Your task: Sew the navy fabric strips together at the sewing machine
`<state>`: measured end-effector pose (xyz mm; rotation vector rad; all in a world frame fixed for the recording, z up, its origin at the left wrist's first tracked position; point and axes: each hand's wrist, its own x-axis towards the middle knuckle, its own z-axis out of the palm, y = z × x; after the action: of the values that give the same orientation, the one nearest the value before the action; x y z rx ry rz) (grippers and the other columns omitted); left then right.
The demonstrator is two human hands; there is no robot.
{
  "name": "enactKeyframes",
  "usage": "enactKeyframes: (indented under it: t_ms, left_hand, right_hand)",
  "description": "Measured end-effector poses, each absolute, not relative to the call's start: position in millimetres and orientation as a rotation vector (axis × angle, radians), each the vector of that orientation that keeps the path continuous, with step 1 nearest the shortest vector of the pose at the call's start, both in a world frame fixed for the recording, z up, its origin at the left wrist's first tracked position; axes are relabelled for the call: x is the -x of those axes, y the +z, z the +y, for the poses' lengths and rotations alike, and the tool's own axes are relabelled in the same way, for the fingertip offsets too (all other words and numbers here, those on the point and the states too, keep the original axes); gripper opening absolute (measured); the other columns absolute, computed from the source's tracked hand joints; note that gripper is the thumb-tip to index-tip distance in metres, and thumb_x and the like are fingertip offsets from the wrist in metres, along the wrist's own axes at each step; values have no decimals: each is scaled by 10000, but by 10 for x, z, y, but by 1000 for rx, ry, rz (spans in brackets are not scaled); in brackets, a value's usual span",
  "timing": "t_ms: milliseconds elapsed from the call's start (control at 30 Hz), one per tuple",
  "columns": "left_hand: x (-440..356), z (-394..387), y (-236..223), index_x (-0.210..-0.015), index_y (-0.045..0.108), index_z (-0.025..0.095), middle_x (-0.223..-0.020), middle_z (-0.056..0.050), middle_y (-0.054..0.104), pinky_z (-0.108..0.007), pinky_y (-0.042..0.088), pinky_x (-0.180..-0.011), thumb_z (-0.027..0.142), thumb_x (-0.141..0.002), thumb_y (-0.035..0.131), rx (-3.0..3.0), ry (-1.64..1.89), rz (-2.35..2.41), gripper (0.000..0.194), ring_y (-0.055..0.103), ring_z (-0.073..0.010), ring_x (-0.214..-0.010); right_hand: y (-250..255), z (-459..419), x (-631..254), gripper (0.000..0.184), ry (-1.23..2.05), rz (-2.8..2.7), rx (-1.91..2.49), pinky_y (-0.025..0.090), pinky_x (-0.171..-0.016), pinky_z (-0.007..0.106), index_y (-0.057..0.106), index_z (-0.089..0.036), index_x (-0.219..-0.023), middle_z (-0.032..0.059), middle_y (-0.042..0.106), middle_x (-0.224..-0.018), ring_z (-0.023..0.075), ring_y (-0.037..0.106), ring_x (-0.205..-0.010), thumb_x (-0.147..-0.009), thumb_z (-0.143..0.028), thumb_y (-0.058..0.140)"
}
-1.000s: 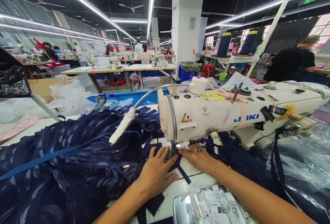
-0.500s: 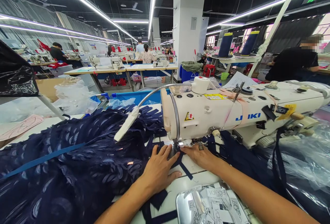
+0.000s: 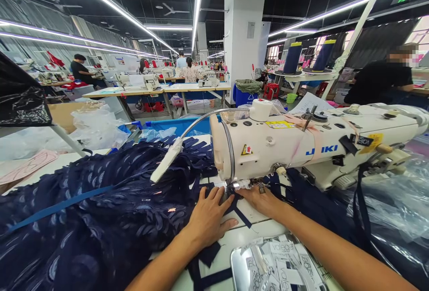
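Note:
A white JUKI sewing machine (image 3: 301, 148) lies across the table in front of me. My left hand (image 3: 207, 217) rests flat, fingers spread, on navy fabric (image 3: 100, 219) just left of the needle area (image 3: 238, 186). My right hand (image 3: 259, 200) lies under the machine head with its fingers pressed down on a narrow navy strip (image 3: 241, 216) at the presser foot. The fingertips of that hand are partly hidden by the machine. A big heap of navy lace cloth with a blue ribbon (image 3: 60, 207) fills the left of the table.
A metal tray (image 3: 238, 267) of printed labels sits at the near edge. A gooseneck lamp (image 3: 166, 160) hangs over the cloth. Clear plastic bags (image 3: 398, 206) lie at the right. Two navy thread cones (image 3: 292, 58) stand behind. Other people work at distant tables.
My view has shifted slightly; both hands have stayed at the needle, edging a little forward with the navy strip.

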<state>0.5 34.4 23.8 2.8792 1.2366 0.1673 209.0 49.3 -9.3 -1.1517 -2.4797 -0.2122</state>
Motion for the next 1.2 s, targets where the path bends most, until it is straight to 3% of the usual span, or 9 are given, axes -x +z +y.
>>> enactKeyframes:
  t_ms: [167, 367, 767, 933, 1200]
  left_hand:
    - [-22, 339, 267, -1286, 440, 234, -1291, -157, 457, -580, 246, -974, 520, -856, 432, -2877, 149, 1244, 516, 378, -319, -1198]
    - [-42, 343, 282, -1293, 431, 231, -1294, -157, 459, -584, 257, -969, 513, -866, 419, -2872, 120, 1275, 512, 380, -315, -1201]
    - [-74, 333, 323, -1292, 435, 208, -1284, -157, 471, -581, 254, -974, 481, -876, 422, -2861, 67, 1311, 498, 374, -323, -1205]
    - [-63, 339, 313, -1275, 456, 212, -1260, -152, 487, -556, 267, -978, 450, -876, 442, -2885, 122, 1307, 465, 387, -317, -1192]
    - [-59, 326, 284, -1239, 484, 224, -1216, -136, 499, -493, 303, -960, 384, -877, 464, -2944, 199, 1285, 396, 414, -291, -1155]
  right_hand:
    - [-65, 495, -2089, 395, -268, -2541, 1206, 525, -691, 344, 628, -187, -1113, 87, 702, -881, 229, 658, -756, -826, -25, 409]
    - [17, 471, -2039, 425, -303, -2530, 1205, 502, -783, 314, 617, -190, -1122, 80, 684, -980, 207, 639, -870, -810, -2, 398]
    - [-33, 453, -2019, 377, -401, -2473, 1216, 483, -822, 313, 620, -198, -1079, 63, 668, -1000, 203, 614, -909, -838, -31, 383]
    - [-26, 429, -2007, 370, -430, -2516, 1322, 502, -740, 322, 599, -212, -1098, 68, 676, -901, 210, 626, -792, -821, -36, 429]
    - [91, 377, -2007, 275, -612, -2630, 1322, 502, -630, 300, 608, -174, -945, 78, 654, -847, 216, 614, -768, -802, -16, 432]
